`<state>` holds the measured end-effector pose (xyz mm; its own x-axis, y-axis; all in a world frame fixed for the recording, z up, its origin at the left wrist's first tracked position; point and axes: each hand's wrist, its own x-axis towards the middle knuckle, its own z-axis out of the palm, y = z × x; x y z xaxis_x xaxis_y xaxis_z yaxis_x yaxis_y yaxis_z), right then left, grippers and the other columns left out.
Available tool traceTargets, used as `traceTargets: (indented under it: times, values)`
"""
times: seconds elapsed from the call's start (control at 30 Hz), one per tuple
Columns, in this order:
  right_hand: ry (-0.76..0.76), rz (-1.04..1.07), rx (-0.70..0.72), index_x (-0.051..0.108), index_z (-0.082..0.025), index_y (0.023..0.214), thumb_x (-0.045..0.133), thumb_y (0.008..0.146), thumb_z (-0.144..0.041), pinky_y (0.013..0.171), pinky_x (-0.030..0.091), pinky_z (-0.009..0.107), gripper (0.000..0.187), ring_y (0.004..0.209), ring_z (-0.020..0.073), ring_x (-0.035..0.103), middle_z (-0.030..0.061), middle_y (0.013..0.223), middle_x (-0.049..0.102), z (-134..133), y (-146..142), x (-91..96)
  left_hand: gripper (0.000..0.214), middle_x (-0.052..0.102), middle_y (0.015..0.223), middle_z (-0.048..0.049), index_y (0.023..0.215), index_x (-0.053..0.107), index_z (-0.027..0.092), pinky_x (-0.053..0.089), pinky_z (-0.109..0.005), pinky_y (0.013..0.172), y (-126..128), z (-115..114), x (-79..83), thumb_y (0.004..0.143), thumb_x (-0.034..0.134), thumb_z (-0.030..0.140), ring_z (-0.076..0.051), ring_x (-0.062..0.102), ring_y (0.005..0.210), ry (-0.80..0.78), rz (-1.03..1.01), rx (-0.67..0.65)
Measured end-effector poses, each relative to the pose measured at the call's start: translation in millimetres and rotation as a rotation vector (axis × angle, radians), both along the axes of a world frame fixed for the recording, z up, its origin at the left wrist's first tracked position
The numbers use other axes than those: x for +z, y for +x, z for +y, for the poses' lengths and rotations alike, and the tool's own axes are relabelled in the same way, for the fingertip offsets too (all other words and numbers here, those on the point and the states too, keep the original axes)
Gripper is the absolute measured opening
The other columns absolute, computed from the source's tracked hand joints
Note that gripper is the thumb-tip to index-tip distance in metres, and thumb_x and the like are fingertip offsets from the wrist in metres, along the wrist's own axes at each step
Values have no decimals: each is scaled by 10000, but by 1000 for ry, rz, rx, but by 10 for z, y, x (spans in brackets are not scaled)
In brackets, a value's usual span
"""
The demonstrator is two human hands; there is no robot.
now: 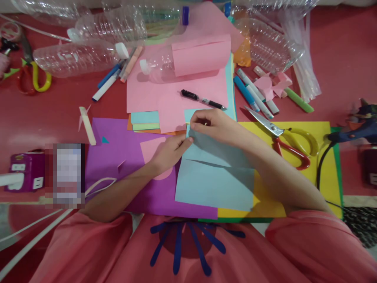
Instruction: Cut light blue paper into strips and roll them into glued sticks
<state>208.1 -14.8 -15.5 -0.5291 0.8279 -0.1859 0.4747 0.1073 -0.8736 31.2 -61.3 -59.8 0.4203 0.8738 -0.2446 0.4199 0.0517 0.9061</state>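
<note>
A light blue sheet of paper (215, 186) lies in front of me, with a crease or slit across its middle. My left hand (171, 153) holds the sheet's left edge near the top, thumb laid along it. Just above, the fingers of my right hand (213, 125) pinch the upper left corner, and my right forearm covers part of the sheet. Beneath it are purple paper (118, 133), with a pink paper piece (151, 147) beside my left hand, and yellow paper (318, 188). Beyond my right hand a black pen (203, 99) rests on pink paper (144, 94).
Open scissors (277, 131) lie right of my right hand. A pink-wrapped bottle (202, 57) stays behind the pen, among several clear bottles (76, 57). Markers (247, 93), a glue gun (356, 131) with a black cord, and a phone (68, 173) flank the papers.
</note>
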Motion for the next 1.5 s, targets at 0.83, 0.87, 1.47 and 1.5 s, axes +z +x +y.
traceTargets:
  times: [0.83,0.87,1.47,1.5]
  values:
    - [13,-17,160,510,-186,700,499,836,-211,598,302,263,139,609,99,386,-30,637,468,53,143,87,443,180,541,56,522,237,210,177,-263,502,-9,52,39,781,556,375,-87,181,517,39,-220,343]
    - [14,-32,163,513,-186,702,501,838,-214,595,303,259,140,605,97,379,-34,631,461,70,165,94,453,182,541,56,518,239,208,179,-263,503,-9,58,37,779,565,381,-87,184,518,37,-222,364]
    - [40,-76,163,513,-185,720,498,835,-181,606,326,258,116,602,103,432,-25,650,515,0,66,76,362,378,566,51,611,523,189,261,-233,498,-2,38,43,746,620,511,-79,314,518,-144,-223,318]
    - [45,-79,158,514,-185,722,496,834,-180,607,326,260,114,599,104,431,-26,648,515,-2,59,70,373,383,574,48,619,534,187,263,-236,501,-6,39,41,749,620,526,-80,318,520,-151,-219,308]
